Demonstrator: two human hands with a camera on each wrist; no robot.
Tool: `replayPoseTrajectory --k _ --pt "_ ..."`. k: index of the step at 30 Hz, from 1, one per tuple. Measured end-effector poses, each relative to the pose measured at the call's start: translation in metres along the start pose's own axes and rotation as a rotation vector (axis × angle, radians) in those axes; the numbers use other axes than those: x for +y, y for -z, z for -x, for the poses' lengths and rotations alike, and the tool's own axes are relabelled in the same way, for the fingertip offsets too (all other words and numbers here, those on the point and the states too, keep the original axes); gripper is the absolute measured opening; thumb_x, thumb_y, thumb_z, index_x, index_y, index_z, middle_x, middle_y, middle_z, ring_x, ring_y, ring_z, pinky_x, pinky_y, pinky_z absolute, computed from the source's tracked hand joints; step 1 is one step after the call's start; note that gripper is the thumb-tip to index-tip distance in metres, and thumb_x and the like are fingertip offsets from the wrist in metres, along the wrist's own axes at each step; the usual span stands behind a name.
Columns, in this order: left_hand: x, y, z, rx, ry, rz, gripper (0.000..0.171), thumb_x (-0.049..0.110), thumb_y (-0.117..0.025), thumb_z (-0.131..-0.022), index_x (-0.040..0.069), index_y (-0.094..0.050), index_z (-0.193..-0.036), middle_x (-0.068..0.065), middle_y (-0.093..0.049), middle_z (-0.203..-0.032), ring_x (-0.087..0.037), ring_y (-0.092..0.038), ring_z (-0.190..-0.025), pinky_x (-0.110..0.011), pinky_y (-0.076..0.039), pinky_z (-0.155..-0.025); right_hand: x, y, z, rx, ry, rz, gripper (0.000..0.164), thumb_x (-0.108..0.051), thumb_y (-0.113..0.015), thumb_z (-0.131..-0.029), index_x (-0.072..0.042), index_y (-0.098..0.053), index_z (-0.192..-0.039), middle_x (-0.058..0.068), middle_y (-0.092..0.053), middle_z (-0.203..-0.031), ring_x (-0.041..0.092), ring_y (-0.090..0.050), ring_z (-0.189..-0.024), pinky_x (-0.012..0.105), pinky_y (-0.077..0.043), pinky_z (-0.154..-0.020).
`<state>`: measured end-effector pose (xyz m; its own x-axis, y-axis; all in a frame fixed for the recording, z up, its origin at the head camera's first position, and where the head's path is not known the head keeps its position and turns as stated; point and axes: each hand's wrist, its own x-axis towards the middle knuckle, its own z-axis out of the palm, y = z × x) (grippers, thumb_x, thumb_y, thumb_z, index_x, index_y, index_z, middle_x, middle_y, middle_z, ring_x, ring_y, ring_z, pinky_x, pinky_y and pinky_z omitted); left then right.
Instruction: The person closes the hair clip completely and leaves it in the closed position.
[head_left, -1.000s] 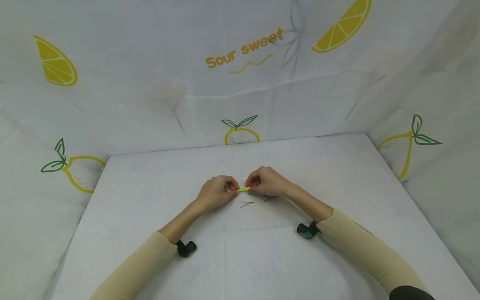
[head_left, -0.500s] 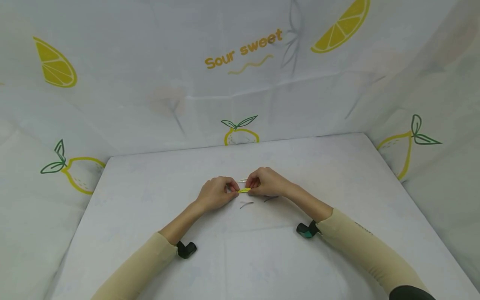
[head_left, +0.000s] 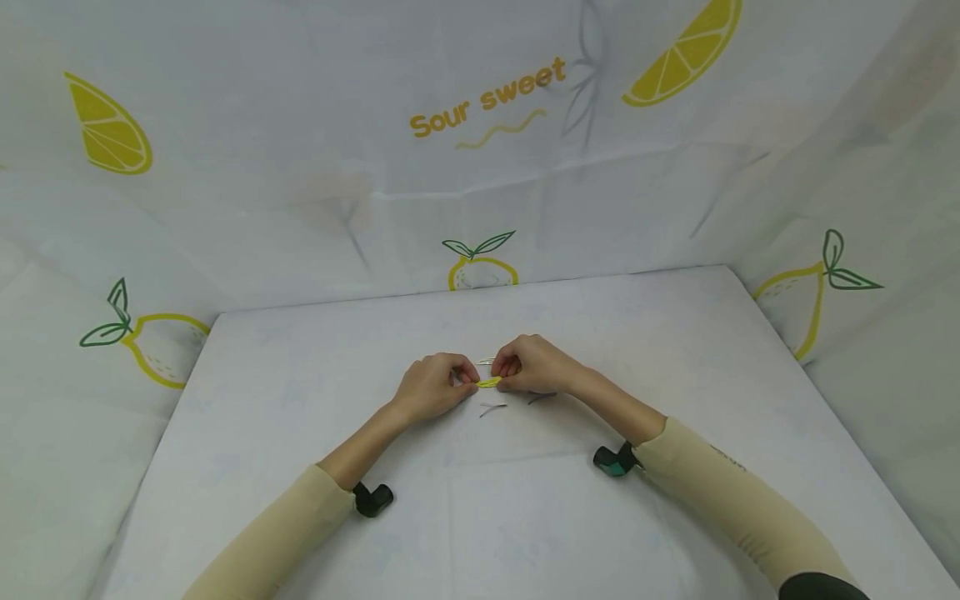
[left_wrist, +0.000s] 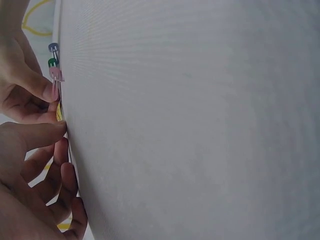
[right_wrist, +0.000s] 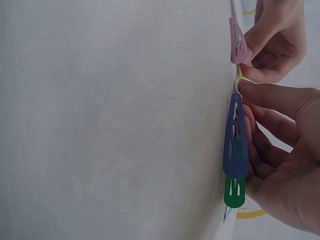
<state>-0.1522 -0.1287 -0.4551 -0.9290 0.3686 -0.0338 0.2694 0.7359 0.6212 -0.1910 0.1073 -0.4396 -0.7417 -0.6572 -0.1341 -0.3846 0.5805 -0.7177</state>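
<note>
A yellow snap hair clip [head_left: 489, 382] spans the small gap between the two hands, over the white table. Its left end is pinched by the thumb and fingers of my left hand [head_left: 431, 388]. My right hand [head_left: 538, 367] pinches the other end the same way. Fingers hide most of the yellow clip [left_wrist: 59, 111] in the left wrist view. In front of the hands are a pink snap clip [right_wrist: 237, 42], a purple-blue one [right_wrist: 235, 150] and a green one [right_wrist: 235, 192]. The purple-blue clip overlaps the green one in the right wrist view.
Another thin, pale clip-like piece [head_left: 485, 362] lies just beyond the hands. The white tabletop [head_left: 487, 517] reaches back to a hanging cloth [head_left: 300, 167] printed with lemons. Small black cameras [head_left: 372, 500] sit at both wrists.
The yellow clip has shifted slightly toward the near side and now shows more of its face, with two lines visible. Both hands keep their grip and barely move.
</note>
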Motion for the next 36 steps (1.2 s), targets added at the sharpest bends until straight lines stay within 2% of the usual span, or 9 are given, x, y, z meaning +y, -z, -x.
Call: replayPoseTrajectory --k 12,24,36 --pt "0.001 0.000 -0.001 -0.001 -0.006 -0.011 0.006 0.022 -0.082 -0.093 0.022 -0.078 -0.098 0.008 -0.074 -0.087 -0.006 -0.058 -0.070 -0.029 -0.044 -0.069 0.000 0.007 0.004 -0.018 0.030 -0.029 0.013 -0.008 -0.083 -0.094 -0.004 -0.080 -0.105 0.003 -0.079 -0.092 0.007 -0.068 -0.083 0.023 -0.056 -0.079" --pt "0.009 0.001 -0.002 0.005 -0.027 -0.005 0.009 0.023 -0.083 -0.093 0.020 -0.078 -0.100 0.006 -0.077 -0.092 -0.007 -0.057 -0.070 -0.027 -0.045 -0.068 0.007 0.006 0.006 0.006 0.080 -0.057 0.015 -0.008 -0.082 -0.094 -0.003 -0.080 -0.108 0.005 -0.080 -0.095 0.007 -0.070 -0.085 0.023 -0.059 -0.081" --pt "0.019 -0.004 -0.006 -0.009 -0.057 0.002 0.008 0.023 -0.081 -0.093 0.022 -0.079 -0.100 0.006 -0.078 -0.093 -0.005 -0.059 -0.069 -0.027 -0.046 -0.067 0.005 0.010 0.014 0.056 0.053 -0.052 0.013 -0.008 -0.081 -0.094 -0.006 -0.081 -0.108 0.004 -0.081 -0.098 0.008 -0.072 -0.087 0.024 -0.060 -0.084"
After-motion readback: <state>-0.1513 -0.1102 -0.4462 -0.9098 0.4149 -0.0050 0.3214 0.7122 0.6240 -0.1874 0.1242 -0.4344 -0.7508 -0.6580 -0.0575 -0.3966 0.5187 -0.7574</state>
